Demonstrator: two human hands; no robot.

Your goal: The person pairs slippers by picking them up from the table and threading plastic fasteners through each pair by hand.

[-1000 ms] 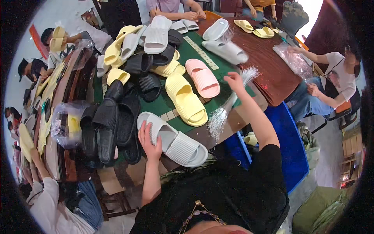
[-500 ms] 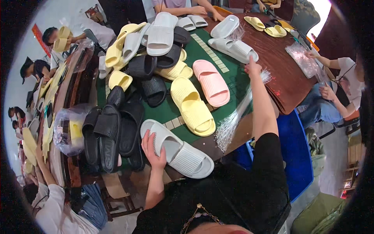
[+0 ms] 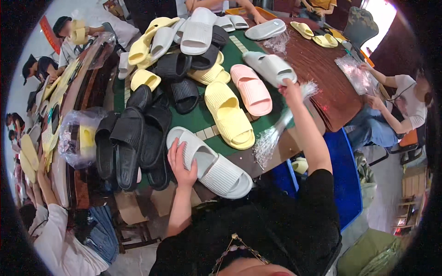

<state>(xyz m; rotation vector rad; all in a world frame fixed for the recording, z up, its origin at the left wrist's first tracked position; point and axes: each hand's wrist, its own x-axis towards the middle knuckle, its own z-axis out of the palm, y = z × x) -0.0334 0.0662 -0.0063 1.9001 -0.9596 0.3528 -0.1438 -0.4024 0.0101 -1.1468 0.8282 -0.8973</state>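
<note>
My left hand (image 3: pixel 183 166) is closed over the edge of a grey slide slipper (image 3: pixel 226 178), thumb on the inner side near the heel. This slipper lies at the table's near edge, strap side up. With my arm stretched out, my right hand (image 3: pixel 291 93) grips the toe of another grey slide slipper (image 3: pixel 275 68), slightly blurred. Between the hands lie a yellow slide slipper (image 3: pixel 226 117) and a pink slide slipper (image 3: pixel 252 92). Just under my right forearm is a bundle of clear thin strands (image 3: pixel 271 138).
Black slide slippers (image 3: pixel 128 154) are heaped left of my left hand, with grey, yellow and black ones behind. A grey slipper (image 3: pixel 265 29) lies at the far side. A blue bin (image 3: pixel 345 179) stands below right. A co-worker (image 3: pixel 405 101) sits at right, others at left and far side.
My right hand has closed on the toe of the far grey slipper, which has shifted slightly. My left hand keeps its hold on the near one. The whole view has shifted a little.
</note>
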